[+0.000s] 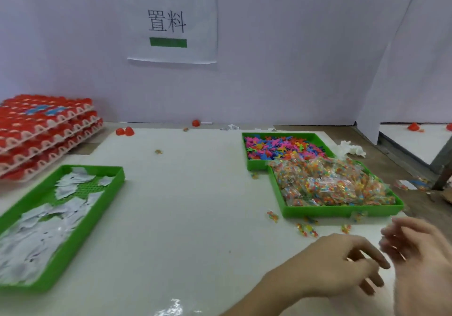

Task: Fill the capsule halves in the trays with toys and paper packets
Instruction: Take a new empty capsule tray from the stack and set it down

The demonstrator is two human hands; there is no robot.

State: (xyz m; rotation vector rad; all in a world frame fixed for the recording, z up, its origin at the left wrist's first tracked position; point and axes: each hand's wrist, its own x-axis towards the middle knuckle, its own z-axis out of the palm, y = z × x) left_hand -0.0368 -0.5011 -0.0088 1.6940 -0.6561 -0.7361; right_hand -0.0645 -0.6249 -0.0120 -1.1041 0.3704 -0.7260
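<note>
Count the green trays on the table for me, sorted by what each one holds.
Green tray of white paper packets: 1
Green tray of loose coloured toys: 1
Green tray of bagged toys: 1
Total: 3

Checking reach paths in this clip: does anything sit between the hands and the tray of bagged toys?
Nothing visible blocks the way. Only a few loose bags lie flat on the table between the left hand, the blurred right hand and the near wall of the tray.
</note>
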